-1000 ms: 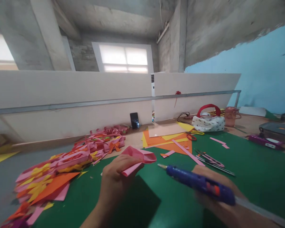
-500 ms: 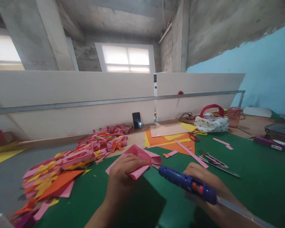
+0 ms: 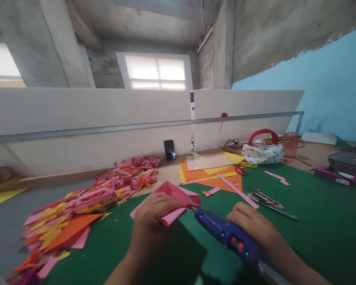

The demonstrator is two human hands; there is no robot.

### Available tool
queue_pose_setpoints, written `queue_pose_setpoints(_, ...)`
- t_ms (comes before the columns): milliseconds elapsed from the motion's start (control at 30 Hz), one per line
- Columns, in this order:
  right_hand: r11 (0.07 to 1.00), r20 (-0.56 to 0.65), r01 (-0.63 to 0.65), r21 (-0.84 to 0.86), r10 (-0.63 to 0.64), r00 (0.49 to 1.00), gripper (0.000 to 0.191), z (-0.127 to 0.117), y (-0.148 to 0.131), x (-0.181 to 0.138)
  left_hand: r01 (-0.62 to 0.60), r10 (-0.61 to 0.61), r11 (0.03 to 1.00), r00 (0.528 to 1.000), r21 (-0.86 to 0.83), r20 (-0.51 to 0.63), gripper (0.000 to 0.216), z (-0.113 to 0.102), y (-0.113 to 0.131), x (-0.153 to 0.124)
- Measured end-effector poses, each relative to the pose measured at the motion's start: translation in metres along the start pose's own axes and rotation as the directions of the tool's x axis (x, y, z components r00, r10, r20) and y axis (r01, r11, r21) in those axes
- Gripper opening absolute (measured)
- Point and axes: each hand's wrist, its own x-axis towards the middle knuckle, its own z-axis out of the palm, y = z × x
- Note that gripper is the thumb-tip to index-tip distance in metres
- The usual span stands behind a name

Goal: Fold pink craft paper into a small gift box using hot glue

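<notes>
While the left hand (image 3: pixel 154 215) is closed around a folded pink paper piece (image 3: pixel 173 198), pinching it between thumb and fingers just above the green mat (image 3: pixel 314 221), the right hand (image 3: pixel 255 229) is wrapped tight around a blue glue gun (image 3: pixel 222 233). The gun points left and slightly up, and its nozzle tip meets the right edge of the pink paper, right beside the left thumb. Both hands hover low over the near middle of the tabletop, close together. To the left lies a sprawling heap of cut paper shapes (image 3: pixel 77 209) in pink, yellow and orange, spilling from the mat onto the grey surface. Behind the hands sits a stack of orange and yellow sheets (image 3: pixel 209 176) with a pale card on top, and a long pink strip (image 3: pixel 237 192) lies across its near corner. Right of that strip rest scissors (image 3: pixel 267 200) on the mat. Farther back stand a patterned pouch with a red handle (image 3: pixel 262 152), a pink cup (image 3: pixel 290 144), and a dark phone (image 3: pixel 169 149) leaning against the white partition (image 3: pixel 91 122).
</notes>
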Motion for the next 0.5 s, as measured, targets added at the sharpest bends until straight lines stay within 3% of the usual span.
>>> queue_pose_setpoints(500,0.974,-0.026,-0.002,-0.226,-0.005,1.000,0.015,-0.005,0.006,-0.011,-0.096,0.099,0.990,0.995,0.101,-0.024,0.009,0.000,0.004,0.002)
